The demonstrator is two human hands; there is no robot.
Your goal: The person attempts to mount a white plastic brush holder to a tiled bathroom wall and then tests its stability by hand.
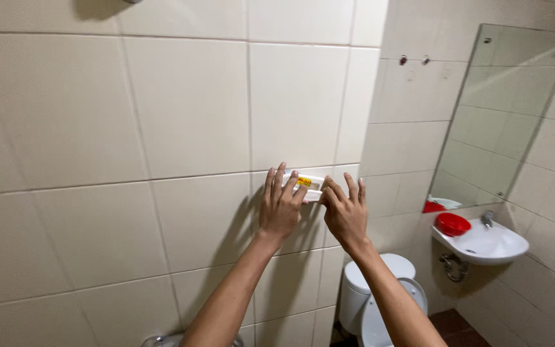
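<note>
Both my hands are raised against the beige tiled wall. Between them is a small white rectangular holder with a yellow label, pressed flat on the wall. My left hand covers its left end with the fingers spread upward. My right hand grips its right end with the fingertips. Most of the holder is hidden behind my fingers.
A white toilet with cistern stands below my right arm. In the right corner a small white sink holds a red bowl beside a tap. Above it hangs a frameless mirror. A metal fitting shows at the bottom edge.
</note>
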